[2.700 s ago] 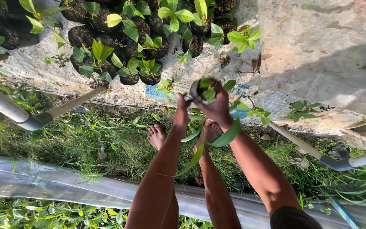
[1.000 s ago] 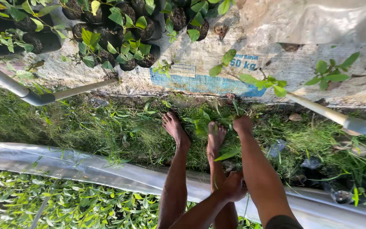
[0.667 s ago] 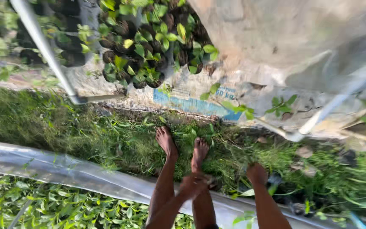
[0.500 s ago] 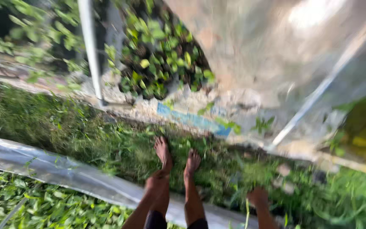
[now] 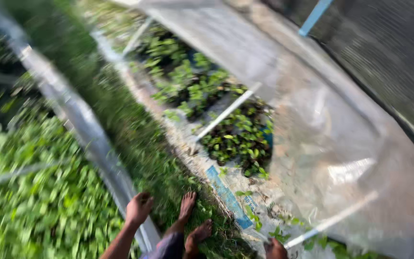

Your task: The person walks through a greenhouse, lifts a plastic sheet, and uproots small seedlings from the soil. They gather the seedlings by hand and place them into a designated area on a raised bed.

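Note:
The whole view is blurred by motion. My left hand (image 5: 139, 207) hangs low at the bottom, over the edge of a long grey plastic strip (image 5: 85, 132), with nothing visible in it. Only the top of my right hand (image 5: 275, 249) shows at the bottom edge, beside the lower end of a white hoop pipe (image 5: 331, 221); its fingers are cut off. My bare feet (image 5: 188, 207) stand on the grass between the hands. Ahead, seedlings in dark bags (image 5: 235, 139) sit in a bed under a lifted clear plastic sheet (image 5: 322, 139).
A second white hoop pipe (image 5: 227, 112) crosses the seedling bed. A pale sack edge with a blue patch (image 5: 226, 194) borders the bed. Dense leafy plants (image 5: 29, 206) fill the left side beyond the strip. A blue bar (image 5: 315, 17) and dark netting stand at the top right.
The view has swung sharply and tilted, so the bed now runs diagonally. Both hands dropped from the seedling they held up 2.7 s ago and now hang low.

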